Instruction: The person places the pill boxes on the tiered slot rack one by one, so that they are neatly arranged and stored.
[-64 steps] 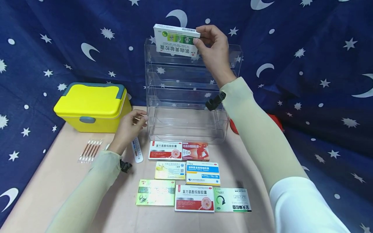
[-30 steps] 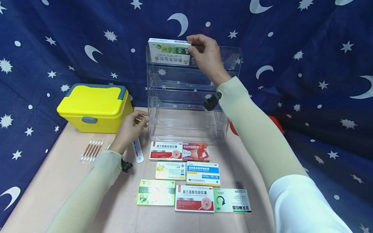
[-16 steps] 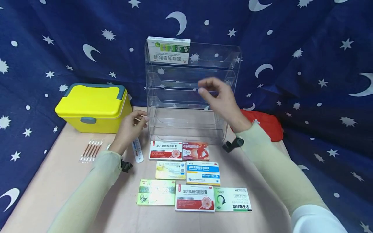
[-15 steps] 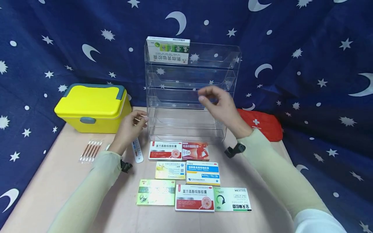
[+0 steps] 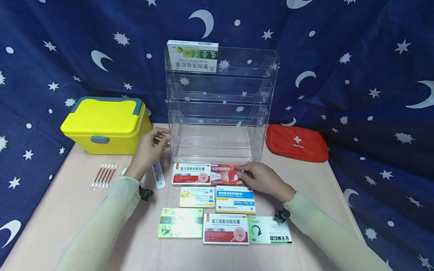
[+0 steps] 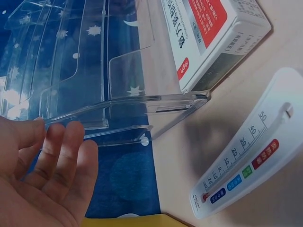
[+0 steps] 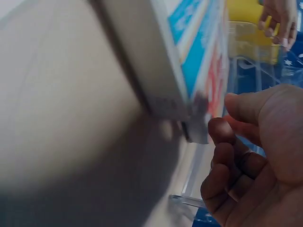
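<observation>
My left hand (image 5: 149, 150) is beside the clear acrylic display rack (image 5: 223, 155), relaxed fingertips against its left side edge; the left wrist view shows thumb and fingers loosely bent at that edge. My right hand (image 5: 262, 178) is low over the red ibuprofen capsule box (image 5: 222, 175), thumb and index finger right at its right end. In the right wrist view those fingertips sit by the end of the box, other fingers curled in. A white and green medicine box (image 5: 192, 60) stands in the rack's top tier at the left, its lettering upside down.
Several medicine boxes (image 5: 226, 229) lie flat in rows before the rack. A thermometer (image 6: 246, 146) lies near my left hand, beside cotton swabs (image 5: 104, 176). A yellow lidded case (image 5: 105, 126) stands left, a red first aid pouch (image 5: 296, 143) right.
My right hand lowered the white and green box into the top tier, let go, and came down to the red ibuprofen box. My left hand stayed at the rack's side.
</observation>
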Demonstrator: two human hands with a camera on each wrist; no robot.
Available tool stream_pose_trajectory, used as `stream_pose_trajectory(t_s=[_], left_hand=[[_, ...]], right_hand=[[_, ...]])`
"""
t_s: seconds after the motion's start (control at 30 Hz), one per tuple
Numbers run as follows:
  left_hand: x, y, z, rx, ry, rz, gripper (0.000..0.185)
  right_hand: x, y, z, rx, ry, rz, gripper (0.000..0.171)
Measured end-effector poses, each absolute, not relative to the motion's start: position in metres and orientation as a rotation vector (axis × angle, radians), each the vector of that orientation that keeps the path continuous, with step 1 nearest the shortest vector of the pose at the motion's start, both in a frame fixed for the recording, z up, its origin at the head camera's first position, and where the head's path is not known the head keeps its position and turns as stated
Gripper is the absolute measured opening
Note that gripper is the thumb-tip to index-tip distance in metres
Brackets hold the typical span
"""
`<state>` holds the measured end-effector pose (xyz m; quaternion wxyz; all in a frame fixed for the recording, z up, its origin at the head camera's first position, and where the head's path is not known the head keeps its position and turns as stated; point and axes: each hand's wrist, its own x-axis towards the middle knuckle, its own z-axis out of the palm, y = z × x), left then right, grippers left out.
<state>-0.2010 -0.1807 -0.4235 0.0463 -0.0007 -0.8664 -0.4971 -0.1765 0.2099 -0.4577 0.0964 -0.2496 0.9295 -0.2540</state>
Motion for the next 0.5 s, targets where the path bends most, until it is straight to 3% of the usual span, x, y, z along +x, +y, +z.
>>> stream_pose_trajectory(t_s=[0.23,0.5], left_hand=[[-0.202,-0.179,-0.424,0.007,-2.660,-1.527,0.030],[-0.201,-0.180,-0.423,-0.015,-2.645,-1.513,0.029]], right_hand=[[-0.178,0.213,-0.469,-0.691,2.762,-0.625,0.053],[-0.177,0.217,-0.471,-0.655,2.780,-0.760,0.044]])
